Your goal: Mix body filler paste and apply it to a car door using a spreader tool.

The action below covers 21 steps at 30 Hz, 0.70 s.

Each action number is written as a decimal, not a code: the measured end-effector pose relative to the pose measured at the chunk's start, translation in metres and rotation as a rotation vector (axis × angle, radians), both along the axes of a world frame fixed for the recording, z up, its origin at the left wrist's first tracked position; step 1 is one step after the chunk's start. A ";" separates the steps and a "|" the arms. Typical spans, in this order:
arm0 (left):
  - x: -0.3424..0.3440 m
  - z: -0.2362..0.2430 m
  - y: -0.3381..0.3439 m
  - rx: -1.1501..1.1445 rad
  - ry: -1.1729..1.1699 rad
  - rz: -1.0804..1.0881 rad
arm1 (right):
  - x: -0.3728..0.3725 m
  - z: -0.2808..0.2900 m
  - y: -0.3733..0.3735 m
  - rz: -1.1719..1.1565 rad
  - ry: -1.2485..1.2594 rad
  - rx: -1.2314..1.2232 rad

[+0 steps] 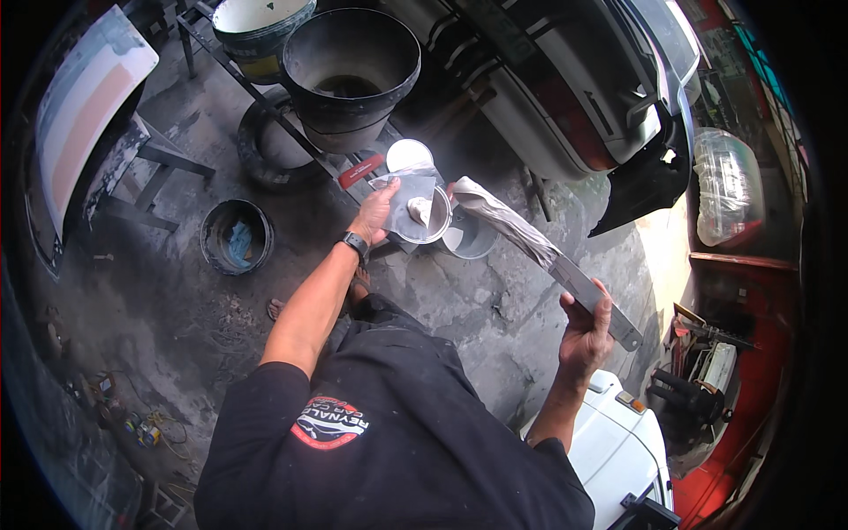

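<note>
My left hand (375, 210) grips a thin grey square plate (406, 185) over an open white-rimmed can (435, 226). A blob of pale paste (419, 210) shows on or just beside the plate; I cannot tell exactly which. A round white lid (409, 152) lies behind the can, near a red-handled tool (359, 169). My right hand (585, 334) is closed on the end of a long flat grey spreader (609, 314). Its far part is thickly coated in pale, streaky paste (499, 221) and reaches up beside the can.
Two large buckets (352, 106) stand on a rack ahead. A black bucket with blue cloth (212, 237) sits left on the stained floor (150, 336). A painted panel on a stand (93, 106) is at far left, car parts (609, 97) upper right, a white vehicle (632, 442) lower right.
</note>
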State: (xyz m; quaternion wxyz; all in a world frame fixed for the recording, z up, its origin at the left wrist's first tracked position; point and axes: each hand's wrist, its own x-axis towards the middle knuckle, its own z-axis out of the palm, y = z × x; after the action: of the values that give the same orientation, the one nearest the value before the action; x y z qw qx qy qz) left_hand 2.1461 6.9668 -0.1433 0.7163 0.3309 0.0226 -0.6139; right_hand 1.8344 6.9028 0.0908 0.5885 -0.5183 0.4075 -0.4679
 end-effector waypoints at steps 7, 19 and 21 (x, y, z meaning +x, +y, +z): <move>0.007 0.023 -0.014 -0.076 0.072 -0.250 | 0.019 -0.015 0.022 0.444 0.354 -0.565; 0.020 0.013 -0.005 0.061 0.035 -0.199 | 0.024 0.015 0.023 0.859 0.665 -0.988; 0.012 0.004 -0.002 0.001 -0.105 -0.082 | 0.023 0.018 0.022 0.742 0.603 -0.853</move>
State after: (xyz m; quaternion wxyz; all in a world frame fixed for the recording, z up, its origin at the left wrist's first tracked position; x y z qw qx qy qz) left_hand 2.1581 6.9648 -0.1389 0.6906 0.3638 -0.0283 -0.6245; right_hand 1.8578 6.9247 0.1084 0.3128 -0.9224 0.1268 -0.1878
